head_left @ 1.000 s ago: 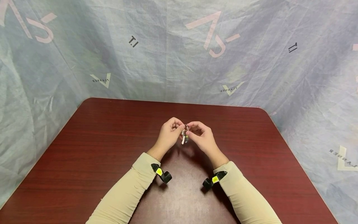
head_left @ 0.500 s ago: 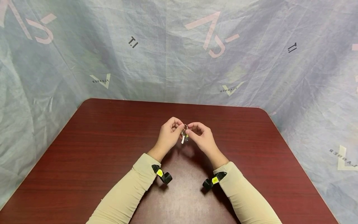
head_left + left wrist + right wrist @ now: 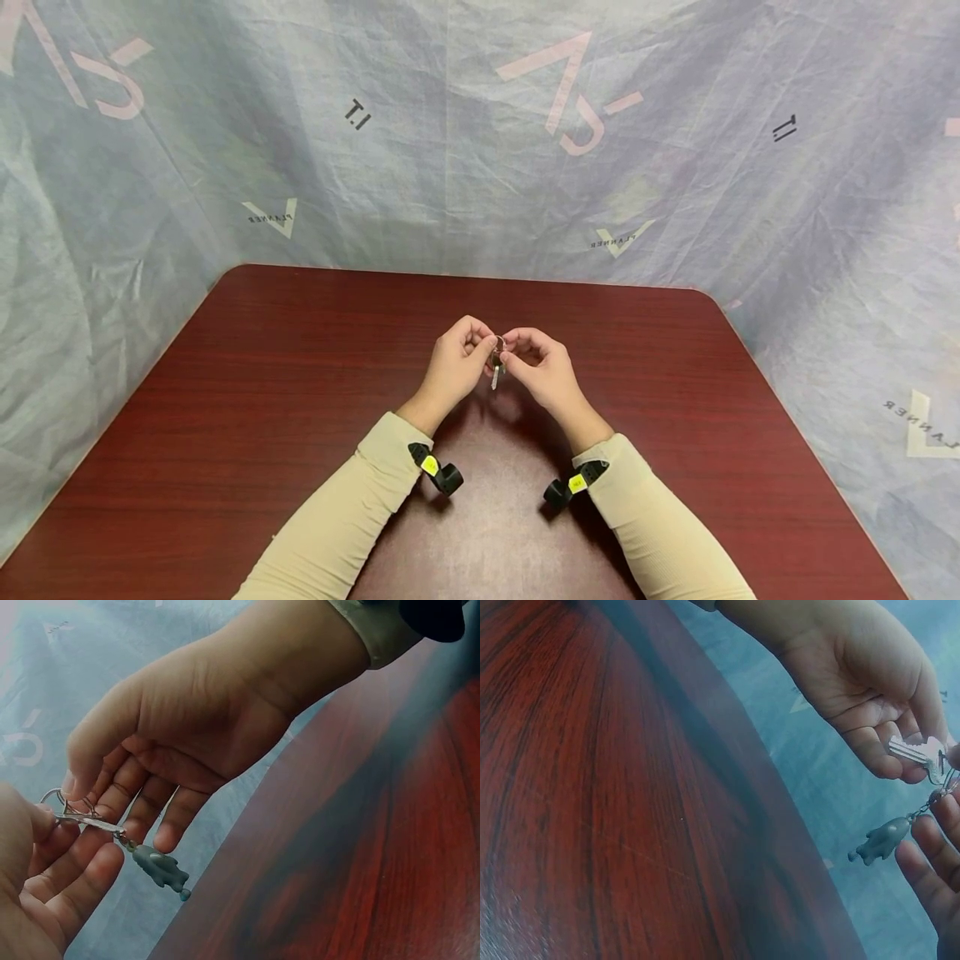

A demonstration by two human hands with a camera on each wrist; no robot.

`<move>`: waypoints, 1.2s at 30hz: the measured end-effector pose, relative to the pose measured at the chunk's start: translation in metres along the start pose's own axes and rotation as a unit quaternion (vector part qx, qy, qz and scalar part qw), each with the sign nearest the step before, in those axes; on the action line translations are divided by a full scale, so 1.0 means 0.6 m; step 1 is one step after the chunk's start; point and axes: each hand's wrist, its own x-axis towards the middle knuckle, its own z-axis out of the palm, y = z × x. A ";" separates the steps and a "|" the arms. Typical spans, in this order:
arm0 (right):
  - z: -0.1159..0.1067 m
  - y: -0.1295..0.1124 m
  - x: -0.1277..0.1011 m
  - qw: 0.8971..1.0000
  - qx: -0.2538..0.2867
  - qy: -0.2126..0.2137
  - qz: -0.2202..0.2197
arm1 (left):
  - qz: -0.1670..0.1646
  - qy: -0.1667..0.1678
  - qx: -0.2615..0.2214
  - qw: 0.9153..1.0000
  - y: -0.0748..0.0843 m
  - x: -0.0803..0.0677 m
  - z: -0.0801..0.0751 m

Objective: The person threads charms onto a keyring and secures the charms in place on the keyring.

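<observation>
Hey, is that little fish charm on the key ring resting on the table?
No, the fish charm dangles in the air from the key ring between both hands, above the table.

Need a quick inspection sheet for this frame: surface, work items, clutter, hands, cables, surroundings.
Surface: dark red wood-grain table, bare where visible.
Work items: key ring with a silver key and a grey animal-shaped charm, held above the table.
Clutter: nothing seen.
Hands: left hand and right hand both pinch the key ring between them.
Cables: nothing seen.
Surroundings: wrinkled pale blue printed sheet behind and beside the table.
</observation>
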 end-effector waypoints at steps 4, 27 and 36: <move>-0.004 0.020 0.003 1.000 0.006 -0.005 -0.015 | -0.004 0.000 -0.005 1.000 0.000 0.002 0.000; -0.008 0.007 0.011 1.000 -0.022 0.004 -0.004 | 0.005 0.021 0.014 1.000 0.068 -0.017 0.001; -0.012 -0.005 0.015 0.999 0.013 -0.022 -0.041 | 0.006 0.020 -0.010 1.000 0.037 0.006 0.000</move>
